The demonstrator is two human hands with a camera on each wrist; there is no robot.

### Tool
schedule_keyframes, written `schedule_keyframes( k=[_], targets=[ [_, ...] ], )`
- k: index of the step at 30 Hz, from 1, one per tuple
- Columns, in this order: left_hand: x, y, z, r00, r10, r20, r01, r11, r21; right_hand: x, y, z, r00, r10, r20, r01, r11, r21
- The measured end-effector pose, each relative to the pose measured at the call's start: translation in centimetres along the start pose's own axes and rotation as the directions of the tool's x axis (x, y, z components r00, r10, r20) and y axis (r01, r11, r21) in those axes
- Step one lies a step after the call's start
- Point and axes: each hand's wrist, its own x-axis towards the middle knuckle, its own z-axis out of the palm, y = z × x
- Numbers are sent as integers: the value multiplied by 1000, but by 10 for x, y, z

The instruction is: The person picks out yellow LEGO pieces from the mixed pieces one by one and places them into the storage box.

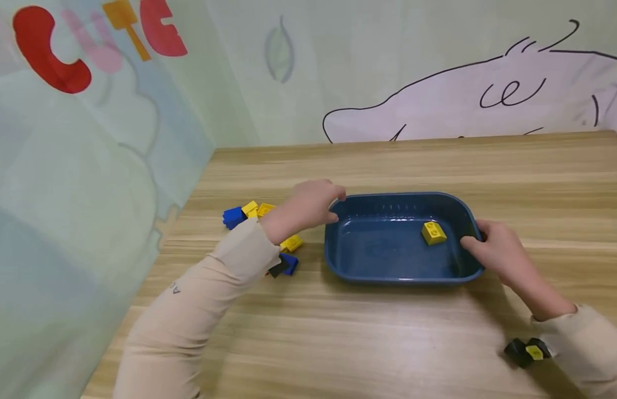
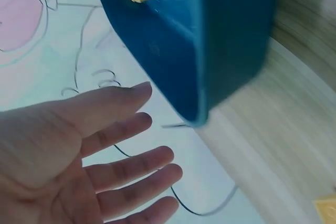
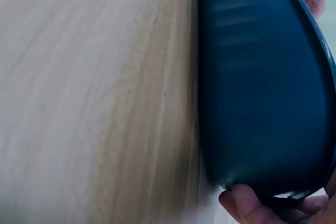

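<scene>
A dark blue rectangular plastic tub (image 1: 393, 281) stands on the wooden table, and one yellow toy brick (image 1: 433, 233) lies inside toward its right end. My right hand (image 1: 503, 252) grips the tub's right end, thumb over the rim and fingers outside. In the right wrist view, its fingertips (image 3: 247, 200) wrap under the tub's end. My left hand (image 1: 310, 205) is at the tub's back left corner, with nothing held. The left wrist view shows its fingers (image 2: 139, 179) spread and slightly bent, apart from the tub's rim.
Loose toy bricks lie left of the tub, partly hidden by my left forearm: a blue brick (image 1: 233, 217), a yellow brick (image 1: 291, 243) and a black piece (image 1: 277, 268) among them. A black device (image 1: 523, 352) sits by my right cuff. A printed wall (image 1: 288, 111) borders the table.
</scene>
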Motion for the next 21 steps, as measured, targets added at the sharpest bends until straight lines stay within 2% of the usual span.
schedule_keyframes(
  k=[4,8,21],
  targets=[
    [-6,-14,6,999,-25,-20,24,998,-62,0,1,-1,1000,12,24,-12,1000,3],
    [-9,-23,11,999,-48,-8,47,993,-106,2,1,0,999,19,35,-19,1000,-2],
    [-12,-35,22,996,-89,15,90,987,-133,2,3,0,1000,14,23,-14,1000,-8]
  ],
)
